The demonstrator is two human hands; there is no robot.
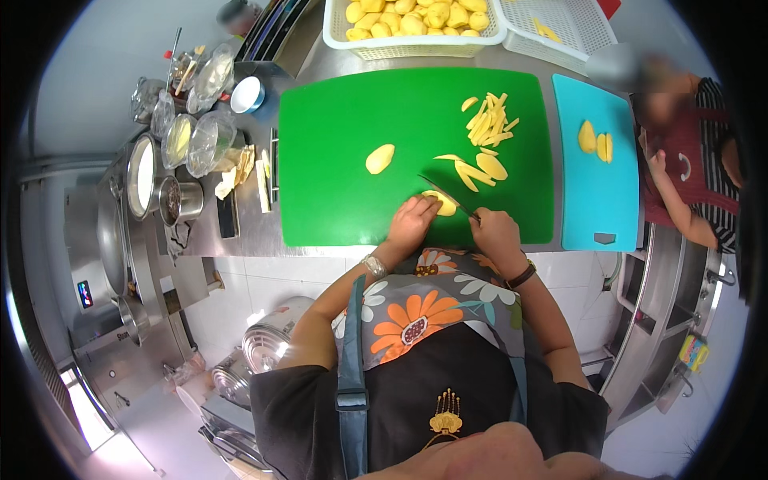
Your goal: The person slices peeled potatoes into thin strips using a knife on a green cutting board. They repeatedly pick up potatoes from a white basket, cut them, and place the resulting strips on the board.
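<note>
My right hand (496,235) grips the handle of a kitchen knife (445,195) near the front of a green cutting board (330,108). The blade slants across a peeled potato piece (446,207). With bent fingers, my left hand (414,221) presses that piece against the board from the left. Just beyond the blade lie several long potato slices (474,174) and a wide oval slice (492,166). Farther back is a heap of potato sticks (491,123). A peeled potato (380,159) rests alone on the board's left half.
White plastic baskets stand behind the board, one full of peeled potatoes (414,25), another (555,33) with a few sticks. At right, a blue cutting board (594,210) bears potato pieces, beside another person (690,156). Bowls, a steel pot (183,201) and a phone (227,216) sit left.
</note>
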